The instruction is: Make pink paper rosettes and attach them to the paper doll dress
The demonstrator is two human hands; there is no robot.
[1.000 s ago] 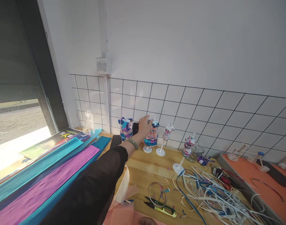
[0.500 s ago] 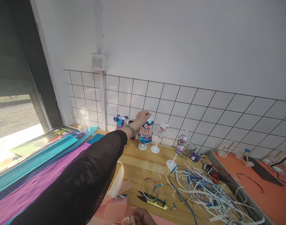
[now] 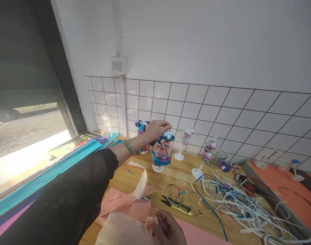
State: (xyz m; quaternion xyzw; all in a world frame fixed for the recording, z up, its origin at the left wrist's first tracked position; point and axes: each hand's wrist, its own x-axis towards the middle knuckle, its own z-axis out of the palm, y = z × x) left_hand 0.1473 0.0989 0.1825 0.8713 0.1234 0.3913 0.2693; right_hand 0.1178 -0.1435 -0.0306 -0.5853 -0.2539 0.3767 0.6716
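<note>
My left hand [image 3: 158,131], with a green bangle at the wrist, is closed on the top of a small dress form [image 3: 162,153]. The form wears a blue and peach ruffled paper dress with a flower on its chest, and it leans a little on its white round base. At the bottom centre my right hand [image 3: 170,228] pinches a small pleated peach and white paper flower [image 3: 151,225]. Peach paper pieces [image 3: 140,209] and a cream strip [image 3: 141,185] lie beside it.
More small dress forms [image 3: 187,136] stand along the wall grid. Yellow-handled snips [image 3: 182,209] and a metal ring [image 3: 174,195] lie mid-table. Tangled paper strips [image 3: 237,200] cover the right side, near an orange board [image 3: 293,200]. Coloured paper sheets [image 3: 76,158] lie left.
My left hand has closed on the dress form's top, and the form has come nearer and tilted. My right hand and the flower have risen further into view. The camera has turned left.
</note>
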